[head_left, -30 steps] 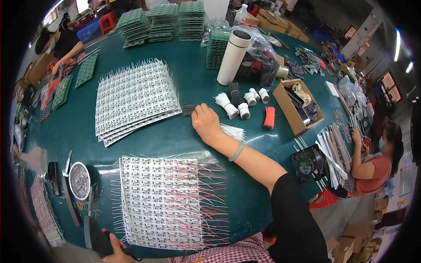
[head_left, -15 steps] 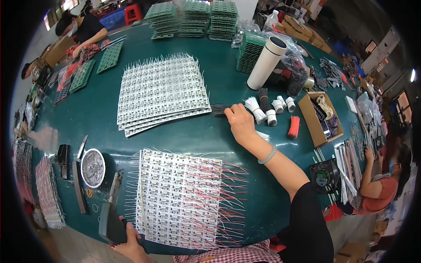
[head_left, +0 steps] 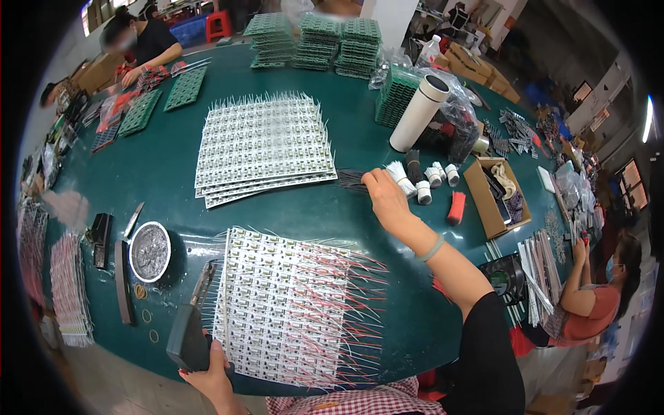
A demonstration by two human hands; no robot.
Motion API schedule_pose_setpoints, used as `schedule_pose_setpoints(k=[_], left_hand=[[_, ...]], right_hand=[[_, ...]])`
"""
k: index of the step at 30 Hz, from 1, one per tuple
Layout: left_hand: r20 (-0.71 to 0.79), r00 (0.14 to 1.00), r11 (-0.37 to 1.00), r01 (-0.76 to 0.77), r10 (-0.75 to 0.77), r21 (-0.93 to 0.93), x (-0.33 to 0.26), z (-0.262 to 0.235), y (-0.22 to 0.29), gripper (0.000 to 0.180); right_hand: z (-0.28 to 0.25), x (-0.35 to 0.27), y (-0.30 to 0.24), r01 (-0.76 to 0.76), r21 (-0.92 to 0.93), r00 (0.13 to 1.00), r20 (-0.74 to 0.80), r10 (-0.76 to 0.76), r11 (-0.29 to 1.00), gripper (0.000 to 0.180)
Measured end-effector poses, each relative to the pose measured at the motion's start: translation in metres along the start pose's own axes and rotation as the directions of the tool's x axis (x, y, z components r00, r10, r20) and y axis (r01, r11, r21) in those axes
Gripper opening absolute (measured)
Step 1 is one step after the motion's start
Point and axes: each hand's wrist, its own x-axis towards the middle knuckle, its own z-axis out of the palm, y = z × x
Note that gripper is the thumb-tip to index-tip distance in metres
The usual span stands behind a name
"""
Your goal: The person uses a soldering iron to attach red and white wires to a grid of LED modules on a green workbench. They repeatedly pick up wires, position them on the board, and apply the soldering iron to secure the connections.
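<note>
Since half a second ago our right hand [head_left: 386, 197] has lifted, fingers pinching the white wire bundle [head_left: 398, 175] above the tabletop [head_left: 166, 173]; we should grip firmly while our left hand [head_left: 211, 370] clasps the soldering iron [head_left: 188, 325]

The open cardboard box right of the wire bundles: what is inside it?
The cardboard box holds a pale tangled bundle and dark flat pieces along its right side. Its floor under them is covered, and the pieces are too small to identify.
</note>
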Motion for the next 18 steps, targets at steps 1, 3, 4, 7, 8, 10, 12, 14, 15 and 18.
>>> schedule_pose_setpoints(k=[1,3,4,7,8,10,12,14,15,18], left_hand=[[0.003,1.000,1.000,0.004,-0.004,0.009,-0.001,-0.002,0.000,0.035],[0.009,1.000,0.999,0.011,-0.011,0.030,-0.002,-0.010,-0.002,0.035],[0.014,1.000,1.000,0.014,-0.014,0.018,-0.003,-0.010,-0.002,0.034],[0.028,0.999,1.000,0.018,-0.018,-0.012,-0.007,-0.011,-0.001,0.034],[0.033,0.999,1.000,0.017,-0.016,-0.022,-0.008,-0.010,0.000,0.034],[0.034,0.999,0.999,0.012,-0.011,-0.034,-0.010,-0.010,0.005,0.034],[0.026,1.000,0.999,0.005,-0.004,-0.041,-0.012,-0.012,0.009,0.034],[0.035,0.999,0.999,0.008,-0.006,-0.035,-0.013,-0.016,0.012,0.034],[0.038,0.999,0.999,0.011,-0.010,-0.031,-0.014,-0.019,0.013,0.033],[0.028,1.000,0.998,0.005,-0.003,-0.061,-0.018,-0.019,0.023,0.033]], right_hand=[[-0.007,0.002,-0.002,0.008,-0.005,0.999,0.043,-0.007,1.000,0.019],[-0.023,0.005,-0.009,0.071,-0.005,0.984,0.165,-0.069,0.997,0.021],[-0.031,0.007,-0.013,0.127,0.003,0.962,0.243,-0.124,0.992,0.022],[-0.048,0.012,-0.027,0.240,-0.029,0.893,0.399,-0.209,0.970,0.017],[-0.051,0.013,-0.029,0.290,-0.040,0.873,0.420,-0.247,0.956,0.015],[-0.059,0.020,-0.037,0.361,-0.077,0.835,0.471,-0.286,0.929,0.011],[-0.067,0.030,-0.053,0.404,-0.131,0.802,0.526,-0.282,0.905,0.009],[-0.061,0.036,-0.062,0.447,-0.146,0.763,0.577,-0.291,0.882,0.009],[-0.056,0.038,-0.066,0.470,-0.150,0.740,0.604,-0.296,0.870,0.010],[-0.037,0.038,-0.076,0.505,-0.152,0.679,0.677,-0.283,0.849,0.010]])
